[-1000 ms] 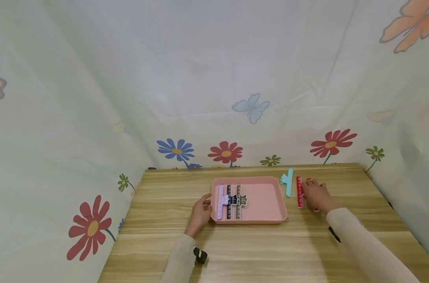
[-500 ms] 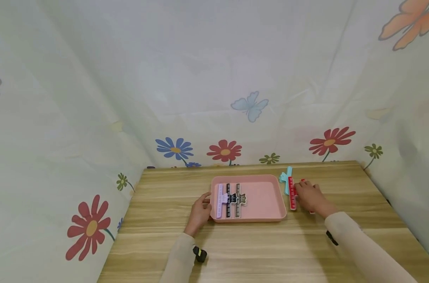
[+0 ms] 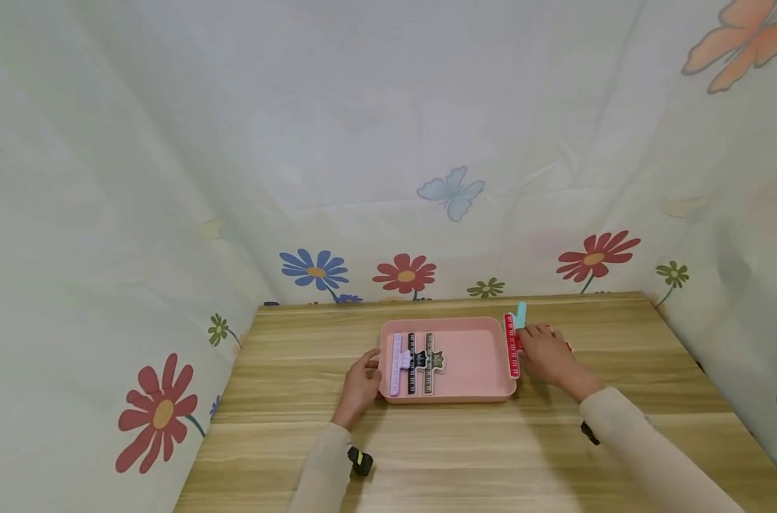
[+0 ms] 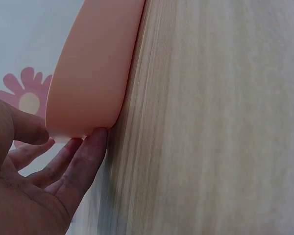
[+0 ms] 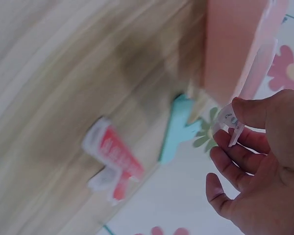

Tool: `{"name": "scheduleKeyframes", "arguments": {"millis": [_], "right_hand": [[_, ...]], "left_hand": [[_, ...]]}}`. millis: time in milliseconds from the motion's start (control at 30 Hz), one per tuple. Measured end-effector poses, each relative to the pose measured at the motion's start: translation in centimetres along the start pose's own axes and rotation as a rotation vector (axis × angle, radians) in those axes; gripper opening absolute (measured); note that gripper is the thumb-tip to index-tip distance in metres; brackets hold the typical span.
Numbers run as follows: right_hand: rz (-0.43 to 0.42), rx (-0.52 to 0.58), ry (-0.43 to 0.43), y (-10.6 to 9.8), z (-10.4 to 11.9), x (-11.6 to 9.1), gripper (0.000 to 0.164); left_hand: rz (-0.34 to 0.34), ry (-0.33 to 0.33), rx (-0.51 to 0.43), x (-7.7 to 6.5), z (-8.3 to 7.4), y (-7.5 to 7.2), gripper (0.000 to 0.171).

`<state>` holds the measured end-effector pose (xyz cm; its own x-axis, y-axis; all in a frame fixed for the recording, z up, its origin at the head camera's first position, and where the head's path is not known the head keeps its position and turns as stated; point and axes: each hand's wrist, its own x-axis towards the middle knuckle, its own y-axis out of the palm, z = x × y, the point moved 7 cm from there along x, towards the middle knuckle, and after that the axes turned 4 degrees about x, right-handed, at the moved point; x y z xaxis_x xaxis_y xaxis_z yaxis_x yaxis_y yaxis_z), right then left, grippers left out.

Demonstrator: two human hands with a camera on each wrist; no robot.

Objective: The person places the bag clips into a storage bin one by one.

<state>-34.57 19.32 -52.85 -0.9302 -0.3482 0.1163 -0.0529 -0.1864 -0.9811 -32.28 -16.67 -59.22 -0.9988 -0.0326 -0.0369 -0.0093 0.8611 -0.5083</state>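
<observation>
My right hand (image 3: 551,358) pinches a red bag clip (image 3: 512,345) by its handle between thumb and fingers. The clip's long bar overlaps the right rim of the pink tray (image 3: 474,363) in the head view; in the right wrist view the clip appears pale and edge-on. At the tray's left side, my left hand (image 3: 359,390) touches the outer wall with its fingertips, and its thumb lies at the rim. Side by side in the tray's left half lie a lilac clip (image 3: 396,365), a black clip (image 3: 412,377) and a grey-brown clip (image 3: 429,377).
A teal clip (image 5: 175,128) lies on the wooden table (image 3: 452,456) right of the tray, partly hidden in the head view. Another red clip (image 5: 118,152) lies farther right, mostly behind the right hand. A flower-printed curtain (image 3: 337,178) hangs behind the table.
My right hand has lifted the red clip off the table and carried it left, past the teal clip to the tray's right rim. My left hand stays at the tray.
</observation>
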Motion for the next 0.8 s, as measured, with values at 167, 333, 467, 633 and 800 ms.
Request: {"name": "scheduleKeyframes", "arguments": {"millis": [167, 333, 467, 633, 800], "right_hand": [[0.008, 0.003, -0.018, -0.4, 1.8, 0.7, 0.046], [0.019, 0.006, -0.035, -0.5, 3.3, 1.1, 0.047], [0.007, 0.002, -0.061, -0.4, 4.7, 1.2, 0.046], [-0.002, -0.007, -0.099, 0.3, 6.2, 1.4, 0.044], [0.007, 0.004, -0.115, 1.2, 7.2, 1.6, 0.043]], "left_hand": [[0.003, -0.003, -0.008, 0.1, 0.0, -0.1, 0.046], [0.008, -0.008, -0.005, 0.1, 0.1, -0.1, 0.046], [0.01, -0.004, -0.002, 0.0, -0.1, -0.1, 0.046], [0.008, -0.004, 0.003, 0.0, 0.0, -0.2, 0.046], [0.004, -0.005, 0.003, 0.0, 0.1, -0.2, 0.047]]}}
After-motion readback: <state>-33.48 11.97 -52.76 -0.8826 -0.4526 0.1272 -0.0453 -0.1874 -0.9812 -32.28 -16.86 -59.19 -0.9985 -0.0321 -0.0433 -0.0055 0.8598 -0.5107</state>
